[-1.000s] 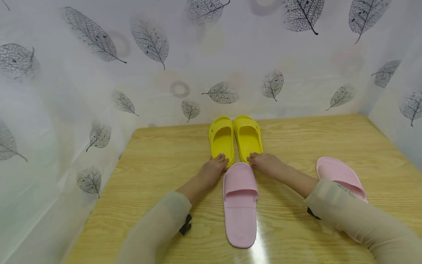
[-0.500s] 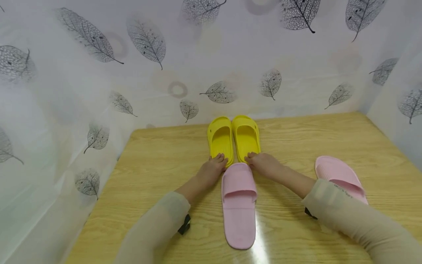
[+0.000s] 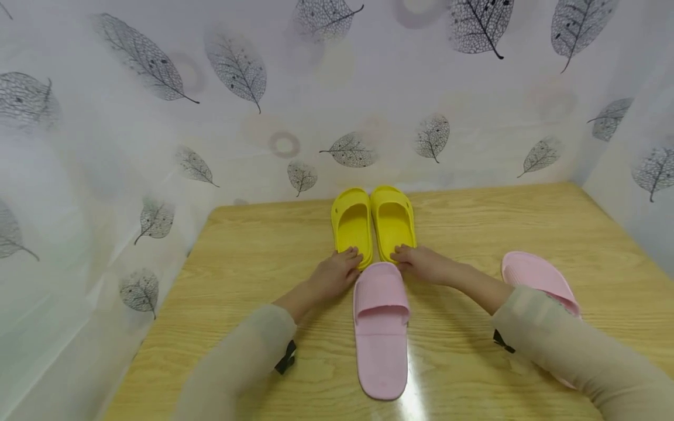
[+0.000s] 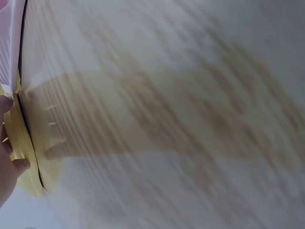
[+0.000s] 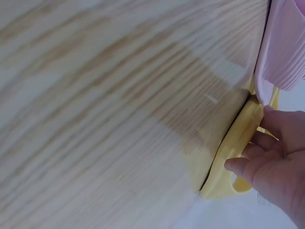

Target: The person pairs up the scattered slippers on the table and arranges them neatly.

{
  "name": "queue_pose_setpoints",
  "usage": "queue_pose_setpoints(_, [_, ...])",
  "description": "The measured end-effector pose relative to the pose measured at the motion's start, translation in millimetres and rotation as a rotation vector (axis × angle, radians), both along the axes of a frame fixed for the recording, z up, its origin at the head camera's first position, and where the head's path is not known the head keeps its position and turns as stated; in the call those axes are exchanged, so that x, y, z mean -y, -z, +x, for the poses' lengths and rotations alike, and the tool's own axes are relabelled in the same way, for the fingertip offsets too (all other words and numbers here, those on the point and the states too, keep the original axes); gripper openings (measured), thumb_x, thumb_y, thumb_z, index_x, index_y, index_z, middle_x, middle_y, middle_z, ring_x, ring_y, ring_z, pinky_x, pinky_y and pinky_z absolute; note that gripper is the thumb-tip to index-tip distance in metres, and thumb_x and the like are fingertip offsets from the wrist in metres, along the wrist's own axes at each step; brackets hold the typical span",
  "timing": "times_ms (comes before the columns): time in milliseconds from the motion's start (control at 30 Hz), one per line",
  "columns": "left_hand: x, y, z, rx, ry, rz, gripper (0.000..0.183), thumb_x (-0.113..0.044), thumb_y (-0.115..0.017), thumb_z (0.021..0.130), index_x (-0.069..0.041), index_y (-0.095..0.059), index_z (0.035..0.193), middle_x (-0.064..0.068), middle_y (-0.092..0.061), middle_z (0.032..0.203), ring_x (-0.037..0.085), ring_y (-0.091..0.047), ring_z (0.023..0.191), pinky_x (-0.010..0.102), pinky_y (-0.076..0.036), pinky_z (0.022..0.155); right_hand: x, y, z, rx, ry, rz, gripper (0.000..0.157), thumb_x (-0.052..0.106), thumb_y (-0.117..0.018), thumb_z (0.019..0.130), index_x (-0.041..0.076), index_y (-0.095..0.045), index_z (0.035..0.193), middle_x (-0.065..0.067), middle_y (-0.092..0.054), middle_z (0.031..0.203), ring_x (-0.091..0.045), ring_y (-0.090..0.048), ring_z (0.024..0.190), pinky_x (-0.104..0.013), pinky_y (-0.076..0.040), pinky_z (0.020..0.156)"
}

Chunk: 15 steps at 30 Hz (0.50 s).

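Observation:
Two yellow slippers stand side by side at the back of the table, toes to the curtain. My left hand (image 3: 330, 275) grips the heel of the left yellow slipper (image 3: 351, 219), fingers reaching inside. At the heel of the right yellow slipper (image 3: 392, 219), my right hand (image 3: 429, 266) holds on in the same way; the right wrist view shows its fingers bent over the yellow edge (image 5: 238, 129). Between the hands, a pink slipper (image 3: 382, 356) lies with its toe close behind the yellow heels. Another pink slipper (image 3: 539, 275) lies to the right, partly hidden under the right sleeve.
The wood-grain table (image 3: 263, 245) meets a pale curtain (image 3: 368, 76) with leaf prints at the back and sides. Dark straps (image 3: 286, 358) show at both wrists below the sleeves.
Both hands stay at the yellow heels, and the slippers keep their places. The view tilts slightly, and the left forearm has shifted a little to the left.

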<state>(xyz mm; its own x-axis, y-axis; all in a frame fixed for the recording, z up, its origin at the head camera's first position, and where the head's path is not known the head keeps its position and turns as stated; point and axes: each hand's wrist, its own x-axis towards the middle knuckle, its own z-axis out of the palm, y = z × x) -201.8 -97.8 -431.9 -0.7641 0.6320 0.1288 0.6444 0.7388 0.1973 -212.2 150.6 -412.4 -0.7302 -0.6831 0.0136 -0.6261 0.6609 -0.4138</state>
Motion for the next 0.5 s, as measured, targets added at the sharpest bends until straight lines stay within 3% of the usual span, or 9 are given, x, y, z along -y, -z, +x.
queue_pose_setpoints(167, [-0.2, 4.2, 0.1, -0.019, -0.01, -0.018, 0.043, -0.026, -0.053, 0.097, -0.002, -0.054, 0.132, 0.016, -0.05, 0.138, 0.028, -0.046, 0.13, 0.052, -0.036, 0.106, -3.3, 0.5, 3.3, 0.031, -0.005, 0.0, 0.038, 0.011, -0.051, 0.096, -0.01, -0.052, 0.128, -0.036, -0.044, 0.133, -0.054, -0.038, 0.125, -0.064, -0.027, 0.104])
queue_pose_setpoints(300, [-2.0, 3.8, 3.2, -0.003, -0.057, -0.032, 0.052, -0.036, -0.047, 0.099, -0.004, -0.045, 0.14, 0.015, -0.042, 0.145, 0.027, -0.039, 0.135, 0.051, -0.027, 0.111, -4.6, -2.8, 8.5, 0.037, 0.04, 0.021, 0.051, 0.023, -0.052, 0.097, -0.01, -0.043, 0.136, -0.034, -0.036, 0.141, -0.053, -0.028, 0.132, -0.067, -0.018, 0.106])
queue_pose_setpoints(500, [-4.4, -0.2, 9.3, 0.016, -0.074, -0.004, 0.067, -0.048, -0.044, 0.096, -0.005, -0.033, 0.146, 0.015, -0.032, 0.151, 0.028, -0.029, 0.14, 0.052, -0.018, 0.114, -9.3, -11.7, 17.3, -0.09, 0.145, 0.08, 0.071, 0.044, -0.056, 0.092, -0.004, -0.038, 0.141, -0.026, -0.034, 0.146, -0.046, -0.027, 0.136, -0.064, -0.015, 0.109])
